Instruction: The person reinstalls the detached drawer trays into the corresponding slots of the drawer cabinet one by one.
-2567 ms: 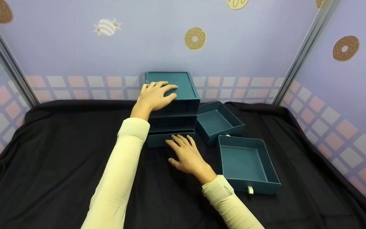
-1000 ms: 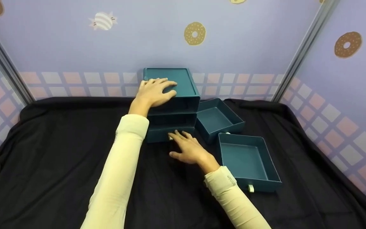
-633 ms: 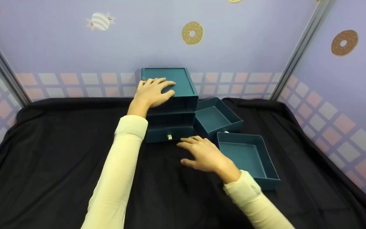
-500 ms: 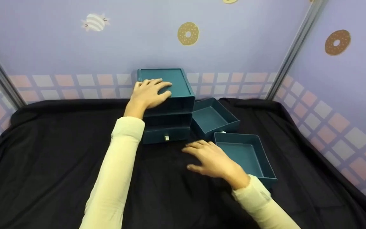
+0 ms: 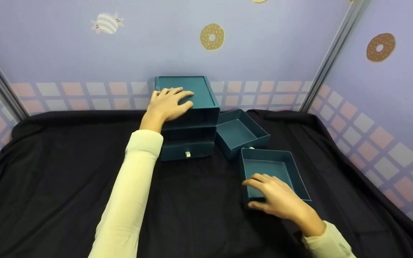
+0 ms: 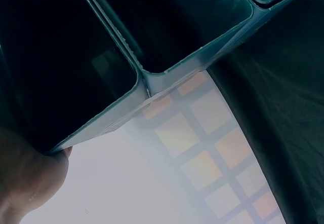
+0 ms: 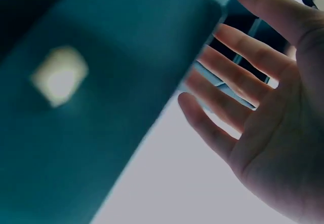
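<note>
My left hand (image 5: 167,104) rests on top of a teal drawer cabinet (image 5: 200,92), fingers spread over its near left part. The left wrist view shows a bit of that hand (image 6: 30,178) beside the cabinet's bare openings (image 6: 174,64). The cabinet's upper two slots hold no drawer; the bottom drawer (image 5: 174,153) sits in place, its pale pull tab (image 5: 188,154) facing me. My right hand (image 5: 278,197) is over the near side of a loose drawer (image 5: 285,154). In the right wrist view its fingers are extended beside the drawer's front (image 7: 136,46), which has a pale tab (image 7: 61,77).
A second loose drawer (image 5: 262,140) lies angled between the cabinet and the nearer drawer. Black cloth (image 5: 74,179) covers the table. A patterned lilac wall (image 5: 156,43) stands right behind the cabinet, with another wall (image 5: 407,107) on the right.
The bottom drawer slid fully into the cabinet under my right hand. That hand then left it and moved right and nearer, over the loose drawer. My left hand stayed on the cabinet.
</note>
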